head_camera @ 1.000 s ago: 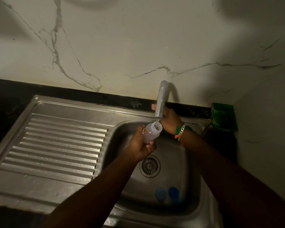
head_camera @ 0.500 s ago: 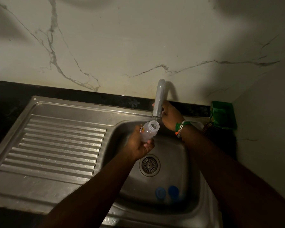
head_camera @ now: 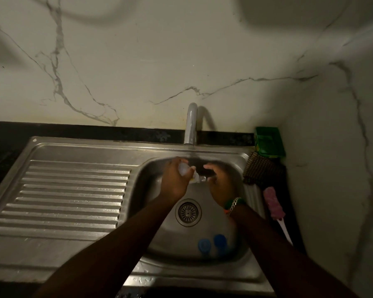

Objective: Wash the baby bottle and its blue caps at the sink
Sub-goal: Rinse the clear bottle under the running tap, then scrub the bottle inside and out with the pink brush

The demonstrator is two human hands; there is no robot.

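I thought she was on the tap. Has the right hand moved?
Yes: the right hand left the tap and dropped into the basin.

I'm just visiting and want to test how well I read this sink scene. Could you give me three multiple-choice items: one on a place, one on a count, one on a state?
1. Where do the blue caps lie?
A. on the draining board
B. in the sink basin, nearer the camera than the drain
C. on the black counter

2. How many blue caps show?
A. one
B. two
C. four

3. What is the left hand doing?
A. gripping the baby bottle
B. resting flat on the tap
C. hanging idle

Answers:
1 B: the blue caps sit on the sink basin floor below the drain.
2 B: two sit side by side.
3 A: the left hand is wrapped round the baby bottle.
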